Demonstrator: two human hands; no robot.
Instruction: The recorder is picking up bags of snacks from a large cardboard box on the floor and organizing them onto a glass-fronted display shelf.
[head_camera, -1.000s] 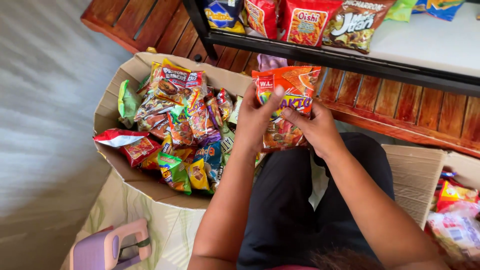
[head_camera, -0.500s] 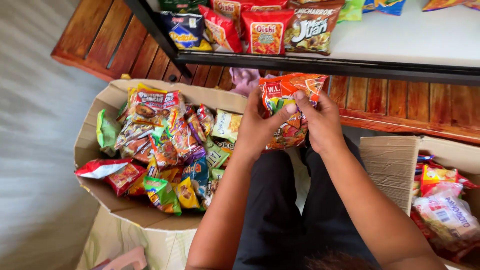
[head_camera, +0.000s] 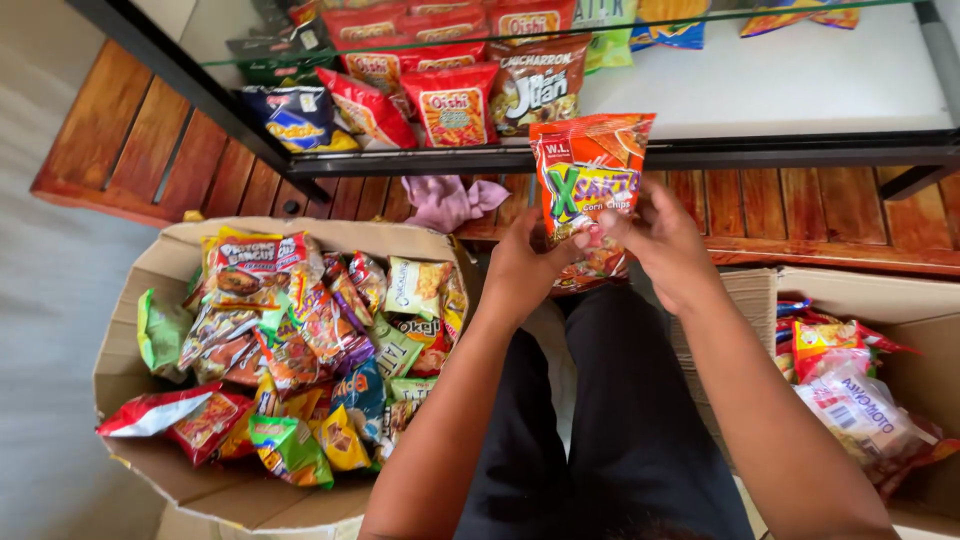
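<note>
Both of my hands hold an orange-red bag of corn chips (head_camera: 585, 185) upright in front of me, over my lap and just below the shelf edge. My left hand (head_camera: 525, 265) grips the bag's lower left side. My right hand (head_camera: 660, 240) pinches its lower right side, fingers curled on the front. The bag's top reaches the black shelf frame (head_camera: 780, 152).
An open cardboard box (head_camera: 150, 270) on my left is heaped with several snack packets. Another box (head_camera: 880, 295) with packets stands at my right. The white shelf (head_camera: 780, 80) carries red, brown and blue snack bags at its left. A pink cloth (head_camera: 445, 200) lies on the wooden slats (head_camera: 140, 150).
My hands have lifted the chip bag up toward the shelf edge. The view has tilted upward, showing more of the shelf.
</note>
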